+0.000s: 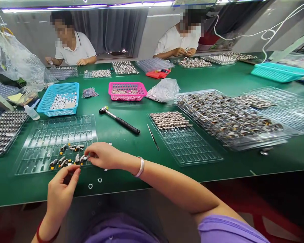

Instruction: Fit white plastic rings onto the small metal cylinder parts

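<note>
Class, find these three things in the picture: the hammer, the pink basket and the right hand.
hammer (pixel 121 122), head view, on the middle of its black handle.
pink basket (pixel 127 96), head view, on its front wall.
right hand (pixel 105 156), head view, on the back of the hand.

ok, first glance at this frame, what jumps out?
The person's right hand reaching onto the clear tray at bottom left, fingertips at a cluster of small metal parts, with the left hand just below at the green table's edge. Then the colour: a blue basket and a pink basket behind the tray, and a black-handled hammer lying between them. Two co-workers sit along the far side.
</note>
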{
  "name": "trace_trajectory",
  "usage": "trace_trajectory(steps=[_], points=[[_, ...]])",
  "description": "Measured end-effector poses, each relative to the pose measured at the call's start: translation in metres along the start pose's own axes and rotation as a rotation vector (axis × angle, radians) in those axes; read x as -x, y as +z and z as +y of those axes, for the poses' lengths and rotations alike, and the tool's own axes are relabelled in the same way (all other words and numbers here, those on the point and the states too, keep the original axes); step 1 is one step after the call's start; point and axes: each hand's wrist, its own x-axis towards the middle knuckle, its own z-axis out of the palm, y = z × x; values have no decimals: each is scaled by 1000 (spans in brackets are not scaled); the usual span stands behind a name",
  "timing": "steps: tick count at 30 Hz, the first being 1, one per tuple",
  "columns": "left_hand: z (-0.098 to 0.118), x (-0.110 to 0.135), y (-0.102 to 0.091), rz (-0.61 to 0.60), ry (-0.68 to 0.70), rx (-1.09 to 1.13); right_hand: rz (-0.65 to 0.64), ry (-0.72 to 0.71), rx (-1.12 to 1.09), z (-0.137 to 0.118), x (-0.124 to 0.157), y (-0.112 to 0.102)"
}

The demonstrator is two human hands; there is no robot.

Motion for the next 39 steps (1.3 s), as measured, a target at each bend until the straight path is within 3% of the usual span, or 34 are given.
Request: trace_trajectory(steps=[3, 6, 9, 13, 16, 19, 22, 27, 34, 39], points=[[9, 7, 11, -103, -149, 238, 44, 22, -338, -3, 24, 0], [19, 15, 26, -267, -308, 572, 193, 22, -738, -10, 55, 9], [25, 25, 38, -332, -350, 695, 387, -20, -707, -18, 82, 22], [30, 36, 48, -390, -397, 760, 515, -69, -529, -24, 107, 35], [34, 42, 50, -397, -421, 789, 527, -73, -529, -27, 115, 41], [39, 47, 49, -386, -413, 787, 478, -39, -672, -28, 117, 46], [43, 52, 46, -318, -305, 670, 456, 35, -782, -27, 117, 52], [45, 58, 38, -102, 94, 351, 494, 98, -701, -28, 117, 54], [41, 52, 37, -265, 20, 352, 486, 49, -717, -22, 113, 49], [39, 53, 38, -146, 186, 217, 535, 11, -513, -26, 117, 49]])
